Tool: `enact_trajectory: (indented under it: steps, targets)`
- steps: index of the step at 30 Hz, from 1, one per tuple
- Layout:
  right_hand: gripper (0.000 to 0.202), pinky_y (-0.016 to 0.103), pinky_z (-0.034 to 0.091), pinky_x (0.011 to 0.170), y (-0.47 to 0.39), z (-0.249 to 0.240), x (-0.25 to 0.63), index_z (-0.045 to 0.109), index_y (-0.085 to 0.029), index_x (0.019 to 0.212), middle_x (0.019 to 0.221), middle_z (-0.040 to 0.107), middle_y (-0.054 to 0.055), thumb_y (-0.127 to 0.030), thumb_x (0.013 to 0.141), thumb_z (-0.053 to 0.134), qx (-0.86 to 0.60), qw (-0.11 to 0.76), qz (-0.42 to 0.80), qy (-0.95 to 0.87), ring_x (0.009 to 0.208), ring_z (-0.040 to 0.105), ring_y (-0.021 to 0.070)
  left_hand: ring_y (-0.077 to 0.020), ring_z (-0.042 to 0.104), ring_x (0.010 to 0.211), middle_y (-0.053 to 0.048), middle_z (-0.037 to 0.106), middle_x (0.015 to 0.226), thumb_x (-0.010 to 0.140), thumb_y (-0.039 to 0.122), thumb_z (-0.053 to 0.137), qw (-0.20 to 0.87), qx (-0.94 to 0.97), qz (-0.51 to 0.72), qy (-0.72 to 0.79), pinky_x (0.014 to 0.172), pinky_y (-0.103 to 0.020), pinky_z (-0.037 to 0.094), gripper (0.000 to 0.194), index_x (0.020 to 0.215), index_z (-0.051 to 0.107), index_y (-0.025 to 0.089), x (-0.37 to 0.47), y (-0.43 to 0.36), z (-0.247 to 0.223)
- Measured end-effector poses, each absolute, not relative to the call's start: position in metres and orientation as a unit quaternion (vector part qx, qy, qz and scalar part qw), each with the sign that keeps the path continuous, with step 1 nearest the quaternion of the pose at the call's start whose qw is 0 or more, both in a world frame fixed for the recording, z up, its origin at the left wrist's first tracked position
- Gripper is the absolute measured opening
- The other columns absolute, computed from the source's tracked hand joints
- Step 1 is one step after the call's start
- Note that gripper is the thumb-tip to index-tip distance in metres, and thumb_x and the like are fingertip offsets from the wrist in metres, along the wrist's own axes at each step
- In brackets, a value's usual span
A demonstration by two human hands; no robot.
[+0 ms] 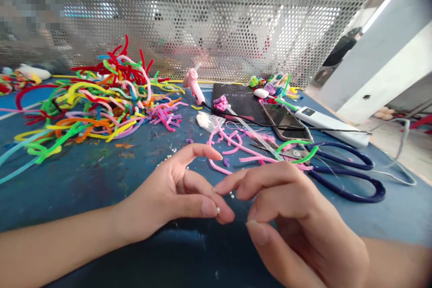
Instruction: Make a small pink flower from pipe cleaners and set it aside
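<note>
A tiny white bead sits between the thumb and a finger of my left hand, whose index finger is raised and curved. My right hand is close on the right. Its index fingertip reaches my left hand's fingers beside the bead; its other fingers are bent and its thumb is apart from the index finger. I see nothing held in it. More small beads lie on the table behind the hands. A clear bag of white beads lies farther back, near pink pipe cleaners.
A heap of coloured pipe cleaners spreads at left. Behind stand a pink glue gun and perforated metal screen. To the right lie scissors, a phone, a white device and a black cable.
</note>
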State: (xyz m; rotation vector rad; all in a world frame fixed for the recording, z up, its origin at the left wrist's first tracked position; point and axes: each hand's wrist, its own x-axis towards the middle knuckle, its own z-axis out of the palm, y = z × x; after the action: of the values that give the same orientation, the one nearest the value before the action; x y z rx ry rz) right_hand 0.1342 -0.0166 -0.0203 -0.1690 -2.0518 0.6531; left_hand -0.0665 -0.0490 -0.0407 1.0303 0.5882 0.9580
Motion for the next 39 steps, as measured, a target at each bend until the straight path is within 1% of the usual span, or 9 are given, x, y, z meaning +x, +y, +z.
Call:
enact_trajectory:
  steps: [10, 17, 21, 25, 34, 39]
  targets:
    - [0.023, 0.027, 0.061, 0.075, -0.0165, -0.0192, 0.1342, 0.056, -0.012, 0.084, 0.083, 0.062, 0.009, 0.006, 0.071, 0.058, -0.07, 0.472, 0.269, -0.836, 0.084, 0.069, 0.0195, -0.0084, 0.071, 0.08, 0.003, 0.078, 0.082, 0.08, 0.012, 0.07, 0.721, 0.466, 0.435, 0.271, 0.076, -0.017, 0.051, 0.045, 0.116, 0.047, 0.027, -0.0661, -0.0482, -0.0413]
    - [0.026, 0.028, 0.061, 0.074, -0.0166, -0.0178, 0.1341, 0.055, -0.016, 0.087, 0.083, 0.063, 0.008, 0.004, 0.072, 0.058, -0.076, 0.464, 0.267, -0.841, 0.085, 0.069, 0.0197, -0.0111, 0.072, 0.078, 0.002, 0.077, 0.079, 0.077, 0.013, 0.073, 0.725, 0.452, 0.433, 0.288, 0.075, -0.02, 0.051, 0.048, 0.115, 0.046, 0.025, -0.0656, -0.0474, -0.0374]
    - [0.026, 0.028, 0.061, 0.074, -0.0172, -0.0175, 0.1332, 0.056, -0.017, 0.086, 0.081, 0.064, 0.008, 0.004, 0.071, 0.057, -0.075, 0.468, 0.27, -0.838, 0.085, 0.07, 0.0208, -0.0112, 0.072, 0.075, 0.002, 0.077, 0.077, 0.074, 0.015, 0.075, 0.727, 0.442, 0.426, 0.309, 0.074, -0.02, 0.051, 0.048, 0.112, 0.046, 0.024, -0.0638, -0.0472, -0.0327]
    - [0.027, 0.029, 0.061, 0.073, -0.0175, -0.0166, 0.1331, 0.055, -0.02, 0.086, 0.079, 0.064, 0.007, 0.003, 0.071, 0.054, -0.077, 0.468, 0.267, -0.839, 0.084, 0.07, 0.021, -0.011, 0.072, 0.075, 0.002, 0.078, 0.079, 0.076, 0.014, 0.074, 0.726, 0.449, 0.431, 0.292, 0.074, -0.019, 0.051, 0.047, 0.113, 0.047, 0.025, -0.0641, -0.0476, -0.0354]
    - [0.027, 0.029, 0.062, 0.074, -0.0171, -0.0178, 0.1326, 0.055, -0.017, 0.087, 0.08, 0.063, 0.008, 0.004, 0.07, 0.055, -0.075, 0.472, 0.267, -0.837, 0.084, 0.069, 0.0205, -0.0109, 0.072, 0.078, 0.001, 0.078, 0.081, 0.079, 0.012, 0.071, 0.73, 0.452, 0.435, 0.273, 0.073, -0.018, 0.051, 0.045, 0.115, 0.047, 0.025, -0.0652, -0.0488, -0.0396]
    - [0.026, 0.029, 0.061, 0.073, -0.0168, -0.0184, 0.1329, 0.054, -0.02, 0.087, 0.083, 0.063, 0.008, 0.002, 0.072, 0.056, -0.086, 0.466, 0.261, -0.841, 0.084, 0.069, 0.0199, -0.01, 0.072, 0.079, 0.002, 0.078, 0.082, 0.079, 0.012, 0.071, 0.73, 0.456, 0.431, 0.273, 0.074, -0.017, 0.051, 0.046, 0.115, 0.047, 0.025, -0.0652, -0.0491, -0.0403]
